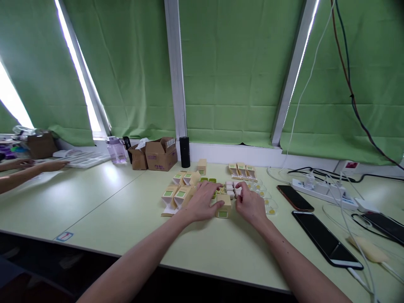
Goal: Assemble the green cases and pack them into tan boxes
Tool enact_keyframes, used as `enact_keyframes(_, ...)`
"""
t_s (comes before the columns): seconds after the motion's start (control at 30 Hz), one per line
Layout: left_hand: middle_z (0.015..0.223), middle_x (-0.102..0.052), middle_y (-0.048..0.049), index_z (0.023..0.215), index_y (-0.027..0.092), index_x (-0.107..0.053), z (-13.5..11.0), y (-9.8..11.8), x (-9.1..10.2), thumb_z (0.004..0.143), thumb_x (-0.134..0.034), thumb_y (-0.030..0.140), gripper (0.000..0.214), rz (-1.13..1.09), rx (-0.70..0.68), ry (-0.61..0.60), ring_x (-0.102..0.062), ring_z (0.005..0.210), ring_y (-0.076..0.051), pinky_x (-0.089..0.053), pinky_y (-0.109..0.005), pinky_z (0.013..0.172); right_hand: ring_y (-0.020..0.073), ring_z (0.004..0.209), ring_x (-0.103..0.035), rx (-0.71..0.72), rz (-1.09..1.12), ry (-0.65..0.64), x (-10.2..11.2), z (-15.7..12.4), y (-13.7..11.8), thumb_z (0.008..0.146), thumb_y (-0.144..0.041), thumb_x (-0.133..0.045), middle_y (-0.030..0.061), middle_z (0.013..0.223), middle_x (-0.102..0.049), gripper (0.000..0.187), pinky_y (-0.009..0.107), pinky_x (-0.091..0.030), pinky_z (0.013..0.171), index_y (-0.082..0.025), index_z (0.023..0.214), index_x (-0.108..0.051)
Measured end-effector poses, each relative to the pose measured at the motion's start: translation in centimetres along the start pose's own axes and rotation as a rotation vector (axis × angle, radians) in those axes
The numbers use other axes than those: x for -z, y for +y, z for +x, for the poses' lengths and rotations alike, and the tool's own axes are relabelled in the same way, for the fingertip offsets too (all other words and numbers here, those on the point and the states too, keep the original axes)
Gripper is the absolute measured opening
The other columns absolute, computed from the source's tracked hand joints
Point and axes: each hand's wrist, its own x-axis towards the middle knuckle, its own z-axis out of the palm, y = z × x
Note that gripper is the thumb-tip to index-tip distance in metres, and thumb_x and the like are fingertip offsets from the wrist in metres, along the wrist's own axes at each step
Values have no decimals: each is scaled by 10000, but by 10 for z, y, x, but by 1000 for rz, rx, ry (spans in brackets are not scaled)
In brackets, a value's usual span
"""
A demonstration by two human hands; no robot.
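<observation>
My left hand (203, 203) lies palm down with its fingers stretched forward, near small green pieces (212, 180) and yellowish pieces (221, 190). Its thumb touches the upper left edge of a small cream box (223, 208) with a green label. Across from it, my right hand (251, 205) has curled fingers, the index finger bent down beside a cluster of small white pieces (230, 190). Whatever its fingertips hold is hidden. Left of my left hand stand several cream cartons with slanted fronts (175, 196). Clear trays with yellow spots (270, 206) lie right of my right hand.
Farther back are a cream box (202, 166), a row of cartons (242, 171), a black cylinder (184, 152), cardboard boxes (161, 154) and a purple bottle (116, 150). Phones (326, 239), cables and a power strip (325, 193) lie right. Another person's arms (34, 170) reach in left.
</observation>
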Motion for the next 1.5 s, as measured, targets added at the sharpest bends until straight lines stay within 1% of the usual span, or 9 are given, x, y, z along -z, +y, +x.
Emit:
enact_keyframes(0.17,1384,-661,-126,1467,219,-515,8,16,5,902,-751,423,645,102,-109,-205,-565,1290,-355,-420,-516,1137,209,734,-672,18,20,33,1,-1,0,944,-127,-562,-8,812,-731,366,295,-209,613,-253,1288,-551)
enact_keyframes(0.37,1343,-684,-152,1445,189,-511,26,21,11,860,-696,276,620,265,-210,-350,-624,1258,-350,-423,-503,1129,214,706,-654,20,38,53,3,0,0,960,-146,-553,-8,781,-716,357,298,-213,605,-242,1304,-554)
enact_keyframes(0.53,1310,-733,-113,1425,235,-516,46,19,21,800,-719,227,658,260,-224,-449,-681,1215,-331,-472,-461,1075,202,674,-632,19,38,81,5,-1,0,959,-138,-550,-12,771,-706,375,296,-192,605,-237,1320,-552)
enact_keyframes(0.7,1427,-705,-107,1471,241,-508,87,4,48,802,-728,234,704,288,-155,-408,-673,1281,-329,-502,-402,1046,188,645,-616,34,42,103,5,-2,-1,952,-140,-570,-18,781,-710,397,291,-180,607,-241,1335,-546)
enact_keyframes(0.83,1377,-732,-87,1506,243,-490,135,-24,58,797,-709,208,743,325,-26,-335,-704,1217,-304,-528,-368,974,183,630,-610,64,45,115,3,-4,-3,943,-148,-585,-13,806,-729,409,293,-174,611,-240,1339,-540)
enact_keyframes(0.97,1389,-726,-91,1499,225,-508,171,-55,43,795,-688,160,730,462,50,-258,-695,1234,-303,-515,-377,1022,186,633,-617,95,61,109,1,-6,-4,943,-144,-560,-7,814,-740,401,293,-181,610,-238,1332,-543)
enact_keyframes(1.07,1362,-730,-132,1469,193,-535,183,-74,22,754,-710,111,741,503,88,-258,-688,1238,-325,-513,-402,1040,193,633,-625,110,59,96,0,-7,-5,941,-141,-549,-2,793,-741,397,294,-184,609,-234,1327,-547)
enact_keyframes(1.33,1281,-734,-190,1371,131,-583,184,-109,-28,779,-704,77,607,531,158,-282,-677,1224,-346,-487,-432,1088,204,630,-638,167,88,83,-3,-10,-7,920,-127,-538,2,772,-739,406,291,-208,600,-229,1312,-563)
enact_keyframes(1.5,1273,-735,-191,1341,111,-598,181,-114,-39,787,-694,84,563,545,179,-261,-615,1306,-326,-314,-477,1256,202,625,-646,190,102,103,-3,-11,-7,921,-132,-522,6,785,-745,410,292,-224,601,-226,1317,-568)
